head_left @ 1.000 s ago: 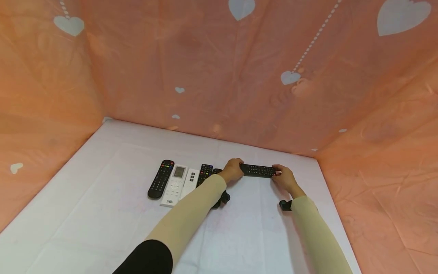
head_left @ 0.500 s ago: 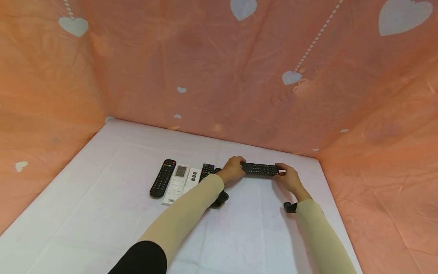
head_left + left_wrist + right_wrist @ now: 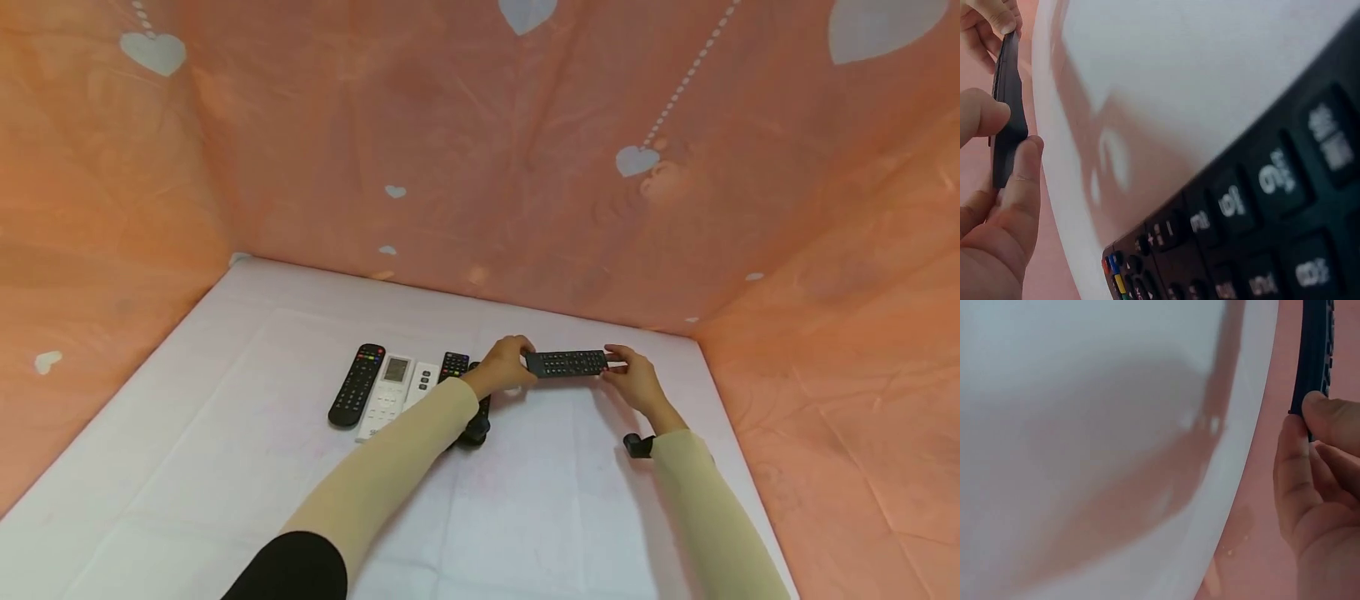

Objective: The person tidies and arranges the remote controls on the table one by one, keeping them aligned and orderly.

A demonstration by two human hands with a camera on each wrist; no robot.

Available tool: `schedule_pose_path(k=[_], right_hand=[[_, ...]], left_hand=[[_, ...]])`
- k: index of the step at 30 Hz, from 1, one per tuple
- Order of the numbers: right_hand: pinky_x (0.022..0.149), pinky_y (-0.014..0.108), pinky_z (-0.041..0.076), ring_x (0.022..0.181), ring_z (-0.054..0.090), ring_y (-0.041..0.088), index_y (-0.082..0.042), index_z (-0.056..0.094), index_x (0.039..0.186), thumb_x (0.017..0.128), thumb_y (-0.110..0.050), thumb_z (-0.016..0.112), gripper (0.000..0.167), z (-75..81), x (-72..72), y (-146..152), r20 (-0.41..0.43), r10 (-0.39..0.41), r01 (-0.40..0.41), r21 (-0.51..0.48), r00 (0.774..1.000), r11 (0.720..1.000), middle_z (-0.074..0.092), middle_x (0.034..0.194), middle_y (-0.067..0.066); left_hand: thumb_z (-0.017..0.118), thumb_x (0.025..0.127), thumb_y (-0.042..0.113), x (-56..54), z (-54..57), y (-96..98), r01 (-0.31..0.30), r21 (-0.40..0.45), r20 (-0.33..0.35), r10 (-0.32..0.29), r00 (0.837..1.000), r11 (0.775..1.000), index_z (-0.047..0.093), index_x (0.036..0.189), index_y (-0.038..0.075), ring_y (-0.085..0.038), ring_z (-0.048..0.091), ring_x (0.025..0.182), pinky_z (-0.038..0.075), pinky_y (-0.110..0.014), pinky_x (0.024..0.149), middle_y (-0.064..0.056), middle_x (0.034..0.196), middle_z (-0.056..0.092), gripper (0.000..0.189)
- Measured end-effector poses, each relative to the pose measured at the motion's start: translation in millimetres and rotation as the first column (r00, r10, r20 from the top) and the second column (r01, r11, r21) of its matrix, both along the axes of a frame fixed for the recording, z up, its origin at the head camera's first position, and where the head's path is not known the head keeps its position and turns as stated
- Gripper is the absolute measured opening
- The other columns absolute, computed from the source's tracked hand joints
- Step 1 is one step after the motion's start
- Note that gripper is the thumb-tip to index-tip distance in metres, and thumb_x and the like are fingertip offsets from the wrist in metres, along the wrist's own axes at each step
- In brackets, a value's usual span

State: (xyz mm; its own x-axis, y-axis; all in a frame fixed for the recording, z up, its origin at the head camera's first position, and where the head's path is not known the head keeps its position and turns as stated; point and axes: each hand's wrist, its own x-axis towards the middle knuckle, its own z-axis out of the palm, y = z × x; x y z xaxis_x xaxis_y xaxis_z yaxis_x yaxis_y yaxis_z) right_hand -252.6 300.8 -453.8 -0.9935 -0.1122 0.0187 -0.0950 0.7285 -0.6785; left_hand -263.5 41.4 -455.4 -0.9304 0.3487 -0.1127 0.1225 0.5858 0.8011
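Observation:
A black remote control [image 3: 566, 363] is held up sideways above the far right part of the table, its button side showing. My left hand [image 3: 508, 363] pinches its left end; in the left wrist view the thumb and fingers [image 3: 1025, 169] lie on either side of the thin remote [image 3: 1011, 106]. At the other end, my right hand [image 3: 633, 382] pinches it between thumb and fingertips, as the right wrist view shows at the remote's edge [image 3: 1313, 356]. Both hands' shadows fall on the white cloth.
Left of my hands several remotes lie in a row: a black one [image 3: 357, 386], a white one with a display [image 3: 387, 396], a smaller white one [image 3: 422, 382], and black ones [image 3: 454, 365] partly hidden by my left arm. Orange heart-patterned sheets [image 3: 465, 150] wall the white table [image 3: 225, 467].
Both hands keep hold of the black remote, which has tilted slightly. My left forearm has shifted a little left, and the right wrist a little right. The row of remotes stays put.

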Motion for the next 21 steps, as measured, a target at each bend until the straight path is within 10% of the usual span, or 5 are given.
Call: schedule_pose_path(k=[21], right_hand=[[0.082, 0.032, 0.054, 0.107, 0.062, 0.038, 0.003, 0.051, 0.135, 0.089, 0.002, 0.061, 0.047, 1.3, -1.1, -4.7, -0.034, 0.100, -0.100, -0.020, 0.994, 0.995, 0.060, 0.121, 0.028]], left_hand=[[0.086, 0.069, 0.012, 20.5, 15.4, -15.9, 0.129, 0.138, -0.087, -0.118, 0.989, 0.982, 0.063, 0.111, 0.008, -0.009, 0.066, 0.077, 0.052, -0.021, 0.071, -0.007, 0.105, 0.066, 0.049]])
